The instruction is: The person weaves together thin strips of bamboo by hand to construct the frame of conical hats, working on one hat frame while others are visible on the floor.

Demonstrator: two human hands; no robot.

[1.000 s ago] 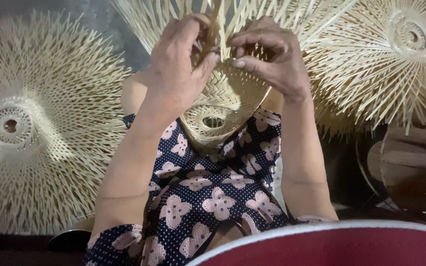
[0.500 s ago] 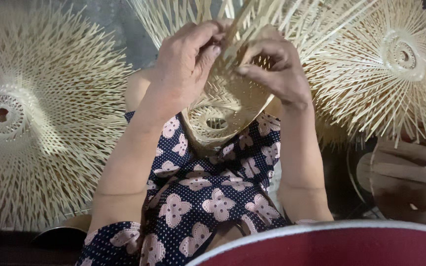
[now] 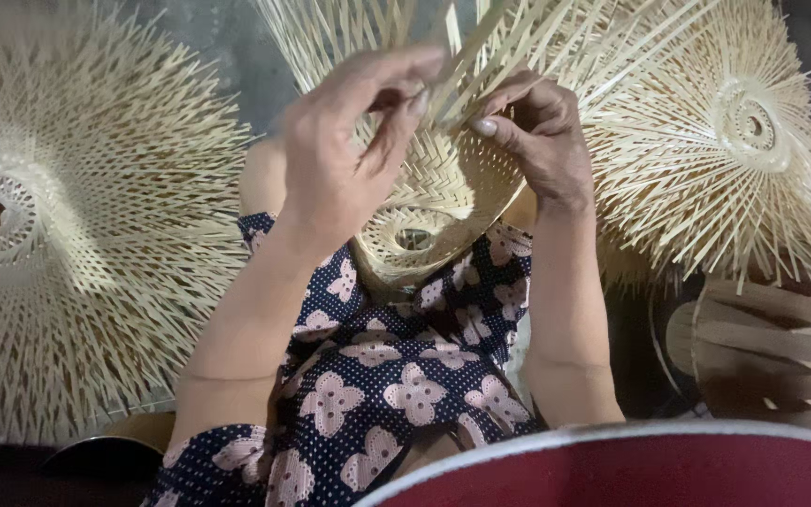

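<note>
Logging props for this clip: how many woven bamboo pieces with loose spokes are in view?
3: woven piece on the left, woven piece in the hands, woven piece at upper right. More may lie outside the frame.

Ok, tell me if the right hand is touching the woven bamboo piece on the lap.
Touching: the head view shows the right hand with fingers pressed against the woven bamboo piece.

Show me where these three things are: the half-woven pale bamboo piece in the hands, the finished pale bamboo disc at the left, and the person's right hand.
half-woven pale bamboo piece (image 3: 443,202): head view, on its woven middle.
finished pale bamboo disc (image 3: 77,282): head view, on its spokes.
right hand (image 3: 542,141): head view, on its back.
</note>
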